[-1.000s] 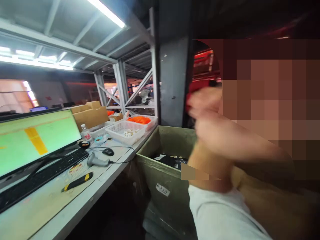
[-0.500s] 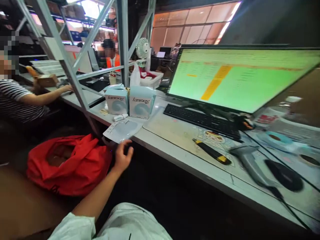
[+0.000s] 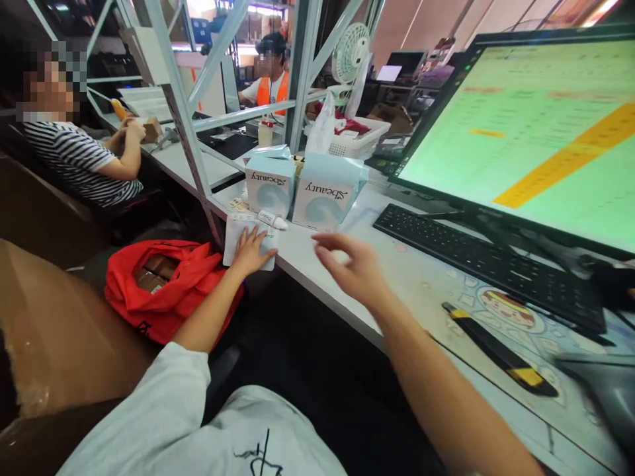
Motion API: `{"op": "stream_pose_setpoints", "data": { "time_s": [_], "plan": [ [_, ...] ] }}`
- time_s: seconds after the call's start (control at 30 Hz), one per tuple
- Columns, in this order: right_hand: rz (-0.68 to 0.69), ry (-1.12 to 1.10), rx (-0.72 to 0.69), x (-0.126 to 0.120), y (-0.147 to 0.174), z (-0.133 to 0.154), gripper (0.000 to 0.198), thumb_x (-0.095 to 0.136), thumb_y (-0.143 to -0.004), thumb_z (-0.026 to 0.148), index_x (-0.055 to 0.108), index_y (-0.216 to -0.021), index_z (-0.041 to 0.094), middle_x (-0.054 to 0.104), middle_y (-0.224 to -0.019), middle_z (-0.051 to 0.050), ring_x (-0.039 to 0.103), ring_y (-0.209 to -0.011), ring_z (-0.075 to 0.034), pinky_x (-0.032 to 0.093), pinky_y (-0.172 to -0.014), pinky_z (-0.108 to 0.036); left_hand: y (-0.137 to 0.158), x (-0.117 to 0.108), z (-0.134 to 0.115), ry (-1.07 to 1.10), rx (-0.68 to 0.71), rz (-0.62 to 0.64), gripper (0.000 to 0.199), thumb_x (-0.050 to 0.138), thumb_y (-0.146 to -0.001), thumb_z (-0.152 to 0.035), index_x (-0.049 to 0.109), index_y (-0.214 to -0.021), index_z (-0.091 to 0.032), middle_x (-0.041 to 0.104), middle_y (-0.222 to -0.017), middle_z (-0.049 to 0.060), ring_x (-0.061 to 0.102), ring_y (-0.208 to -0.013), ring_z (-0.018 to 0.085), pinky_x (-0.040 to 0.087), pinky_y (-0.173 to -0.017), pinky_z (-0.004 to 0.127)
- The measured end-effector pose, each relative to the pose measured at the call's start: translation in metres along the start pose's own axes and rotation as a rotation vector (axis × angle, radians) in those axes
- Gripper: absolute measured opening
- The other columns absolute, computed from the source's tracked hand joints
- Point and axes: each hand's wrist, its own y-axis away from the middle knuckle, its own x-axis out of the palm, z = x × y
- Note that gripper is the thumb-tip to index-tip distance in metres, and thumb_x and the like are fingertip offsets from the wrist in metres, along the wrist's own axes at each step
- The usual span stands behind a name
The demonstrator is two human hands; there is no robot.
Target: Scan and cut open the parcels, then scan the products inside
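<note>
My left hand [image 3: 251, 251] lies with spread fingers on a flat white packet [image 3: 231, 246] at the desk's front edge. Just behind it rests a small white tube [image 3: 272, 219]. Over the desk, to the right of the packet, hovers my right hand [image 3: 354, 268], its fingers loosely bent, thumb apart from them, and nothing visible in it. Two pale-blue printed cartons, a left carton [image 3: 269, 188] and a right carton [image 3: 325, 198], stand side by side beyond both hands.
A black keyboard [image 3: 476, 264], a monitor [image 3: 536, 132] and a black-and-yellow utility knife [image 3: 501, 350] are on my right. A red bag [image 3: 129, 297] and a cardboard box [image 3: 74, 337] stand at lower left. A metal rack post [image 3: 181, 112] rises beside the cartons. Two people sit beyond it.
My left hand has moved from in front of the packet onto it, fingers spread. My right hand has come into view from the right. The camera has turned left.
</note>
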Motion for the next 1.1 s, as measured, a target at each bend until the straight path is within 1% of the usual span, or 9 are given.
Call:
{"op": "stream_pose_setpoints", "data": {
  "time_s": [0.1,0.2,0.33,0.47,0.63,0.8,0.87,0.97,1.1],
  "plan": [
    [0.162,0.195,0.119,0.057,-0.055,-0.015,0.043,0.058,-0.099,0.026,0.06,-0.141,0.017,0.067,-0.133,-0.015,0.064,-0.116,-0.025,0.053,-0.103,-0.04,0.006,-0.005,-0.006,-0.046,0.014,0.061,0.078,0.064,-0.095,-0.063,0.047,-0.159,-0.021,0.03,-0.174,0.011,0.016,-0.162,0.045,0.026,-0.128,0.065],
    [0.172,0.296,0.19,0.105,-0.099,-0.029,0.054,0.053,-0.097,0.021,0.051,-0.15,0.011,0.058,-0.145,-0.022,0.05,-0.133,-0.032,0.045,-0.109,-0.043,0.011,-0.01,-0.004,-0.087,0.045,0.078,0.081,0.068,-0.093,-0.063,0.047,-0.16,-0.023,0.033,-0.173,0.011,0.02,-0.16,0.045,0.026,-0.128,0.063],
    [0.164,0.363,0.251,0.125,-0.11,-0.044,0.052,0.041,-0.099,0.016,0.049,-0.148,0.004,0.06,-0.137,-0.028,0.045,-0.133,-0.033,0.039,-0.111,-0.044,0.008,-0.011,0.004,-0.106,0.09,0.087,0.079,0.071,-0.091,-0.063,0.05,-0.158,-0.026,0.036,-0.17,0.011,0.025,-0.157,0.046,0.028,-0.127,0.062],
    [0.172,0.328,0.205,0.1,-0.094,-0.051,0.043,0.046,-0.1,0.024,0.06,-0.139,0.011,0.067,-0.13,-0.021,0.056,-0.124,-0.03,0.044,-0.106,-0.04,-0.003,-0.006,0.011,-0.075,0.209,0.033,0.071,0.07,-0.093,-0.061,0.057,-0.15,-0.022,0.047,-0.16,0.015,0.032,-0.155,0.041,0.028,-0.129,0.057],
    [0.071,0.284,0.2,0.026,-0.066,-0.056,0.04,0.047,-0.102,0.042,0.068,-0.124,0.016,0.075,-0.108,-0.013,0.068,-0.095,-0.024,0.052,-0.089,-0.036,-0.016,0.007,0.007,0.086,0.338,-0.027,0.056,0.069,-0.096,-0.055,0.061,-0.136,-0.017,0.057,-0.143,0.017,0.046,-0.145,0.035,0.032,-0.127,0.054],
    [0.049,0.288,0.197,-0.013,-0.053,-0.057,0.034,0.054,-0.096,0.047,0.073,-0.104,0.019,0.073,-0.085,-0.007,0.067,-0.078,-0.022,0.051,-0.076,-0.036,-0.034,0.014,-0.037,0.392,0.302,0.039,0.096,0.083,-0.085,-0.056,0.034,-0.159,-0.02,0.049,-0.156,0.019,0.059,-0.134,0.033,0.047,-0.115,0.051],
    [0.103,0.269,0.171,-0.011,-0.053,-0.053,0.033,0.054,-0.097,0.045,0.073,-0.104,0.02,0.073,-0.085,-0.006,0.067,-0.078,-0.021,0.051,-0.076,-0.036,-0.044,0.016,-0.058,0.44,0.344,0.122,0.084,0.083,-0.086,-0.052,0.043,-0.154,-0.023,0.06,-0.147,0.015,0.064,-0.127,0.031,0.05,-0.11,0.048],
    [0.185,0.273,0.11,-0.017,-0.062,-0.045,0.034,0.053,-0.099,0.046,0.072,-0.112,0.021,0.073,-0.088,-0.007,0.068,-0.08,-0.022,0.054,-0.076,-0.039,-0.055,0.021,-0.075,0.407,0.405,0.211,0.043,0.074,-0.094,-0.05,0.066,-0.125,-0.021,0.074,-0.118,0.009,0.068,-0.115,0.031,0.051,-0.105,0.047],
    [-0.062,0.48,-0.075,-0.063,-0.108,-0.044,0.05,0.058,-0.097,0.06,0.067,-0.131,0.025,0.071,-0.118,-0.014,0.066,-0.114,-0.032,0.054,-0.098,-0.051,-0.058,0.026,-0.075,0.429,0.281,0.207,0.04,0.074,-0.093,-0.053,0.069,-0.115,-0.02,0.075,-0.114,0.01,0.069,-0.108,0.031,0.054,-0.096,0.045]
  ]
}}
